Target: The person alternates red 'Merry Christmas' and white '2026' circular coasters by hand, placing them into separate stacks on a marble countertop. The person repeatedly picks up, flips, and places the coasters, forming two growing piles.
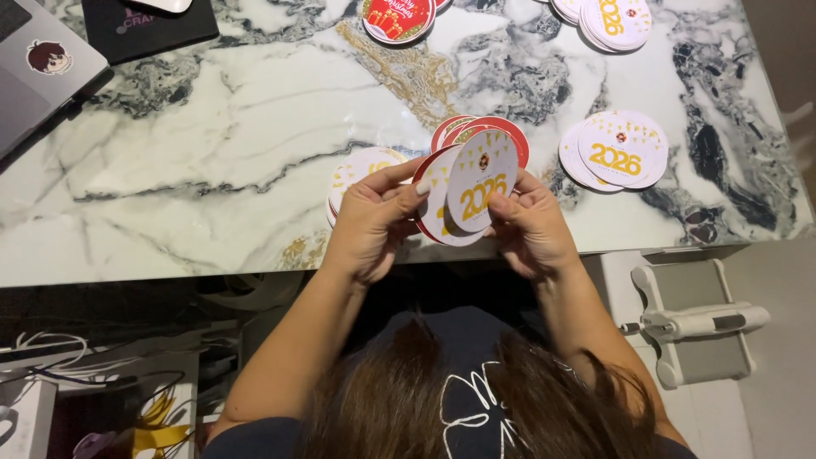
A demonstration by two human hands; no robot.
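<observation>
While both hands hover just above the near edge of the marble table [170,170], they share a small fan of round cards between them. The left hand [371,223] curls around the left side of the fan, its thumb stretched across the top and its fingers closed on the cards from below. The right hand [533,231] pinches the front white card [481,178] with thumb and fingertips closed on its lower right edge; this card is round, white, with gold digits and a small red emblem, and it stands tilted up toward the camera. Behind it sit more held cards [442,200], some with red rims. Just beyond the hands a loose pile of round cards [361,168] lies on the marble, and red-rimmed ones [501,129] peek out above the fan. To the right lies a separate stack of white cards [616,150], well apart from the hands. Another white stack [608,21] and a red card [398,19] lie at the far edge. A grey laptop [38,72] rests at the far left corner, beside a black mat [149,30].
</observation>
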